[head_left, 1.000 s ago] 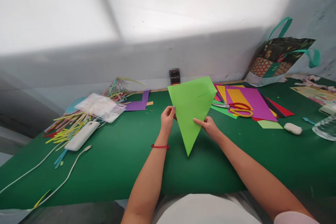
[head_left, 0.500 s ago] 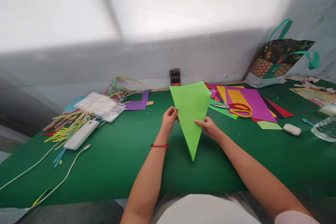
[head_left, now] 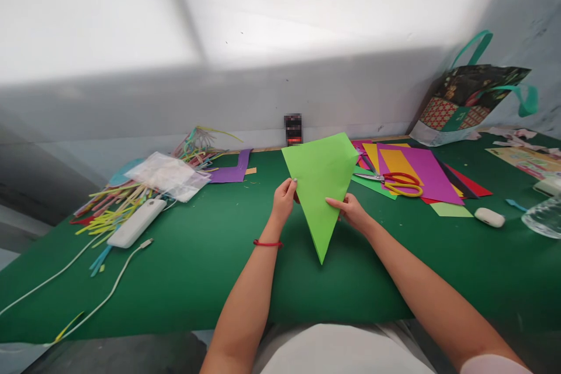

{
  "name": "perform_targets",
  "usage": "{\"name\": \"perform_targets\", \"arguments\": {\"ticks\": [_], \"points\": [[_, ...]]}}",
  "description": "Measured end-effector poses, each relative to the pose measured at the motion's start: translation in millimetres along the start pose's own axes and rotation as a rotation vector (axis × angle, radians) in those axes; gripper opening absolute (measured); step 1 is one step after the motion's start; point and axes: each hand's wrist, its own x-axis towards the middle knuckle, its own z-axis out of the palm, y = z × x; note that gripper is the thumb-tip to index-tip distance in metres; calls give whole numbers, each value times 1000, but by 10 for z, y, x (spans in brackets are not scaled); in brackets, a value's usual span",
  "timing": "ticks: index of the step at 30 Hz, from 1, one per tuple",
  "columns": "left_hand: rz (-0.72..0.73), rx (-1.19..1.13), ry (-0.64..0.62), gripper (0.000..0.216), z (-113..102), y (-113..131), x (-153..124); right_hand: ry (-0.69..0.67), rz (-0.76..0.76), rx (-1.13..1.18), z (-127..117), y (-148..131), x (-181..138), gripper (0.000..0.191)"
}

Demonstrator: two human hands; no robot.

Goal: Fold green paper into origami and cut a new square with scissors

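You hold the green paper (head_left: 319, 184) up in front of you with both hands, over the middle of the table (head_left: 188, 280), its narrow tip pointing down towards you. Your left hand (head_left: 284, 201) pinches the left edge between closed fingertips; your right hand (head_left: 354, 211) grips the right side, thumb along the front, fingers mostly hidden behind. Whether the tip touches the table, I cannot tell.

The likeliest trouble is slippage: the layers showing at the lower left edge could slide over one another or spring apart if either pinch loosens. Too much thumb pressure could dent the face, and pulling your hands apart could crease or tear it. A careless dip might bend the tip, and a swing to the right could catch the scissors (head_left: 381, 177), whose blades point that way.

The paper looks smooth and fairly stiff, a long wedge with straight sides and a slanted top right corner. The strips (head_left: 103, 210) lie in a thin, tangled heap, the plastic (head_left: 166, 175) over them is clear and crinkled, and the magenta sheet (head_left: 438, 178) is flat and crisp
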Motion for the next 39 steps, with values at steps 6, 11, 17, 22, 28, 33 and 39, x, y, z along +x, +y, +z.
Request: {"name": "perform_targets", "arguments": {"ticks": [6, 11, 17, 22, 28, 33, 39], "points": [[6, 108, 26, 45, -3, -38, -14, 10, 3, -18, 23, 42, -8, 41], [11, 109, -9, 44, -3, -32, -13, 140, 5, 34, 67, 69, -2, 44], [-35, 37, 21, 43, 24, -28, -10, 204, -45, -21, 66, 115, 19, 47], [-81, -15, 65, 41, 21, -32, -7, 172, -62, -151, 99, 86, -21, 45], [-163, -55, 91, 39, 27, -59, -21, 152, -86, -230, 126, 38, -62, 43], [-219, -112, 138, 34, 36, -87, -35, 132, -87, -220, 135, 33, -75, 43], [-226, -157, 154, 32, 43, -100, -39, 112, -46, -119, 114, 89, -51, 43]]}}
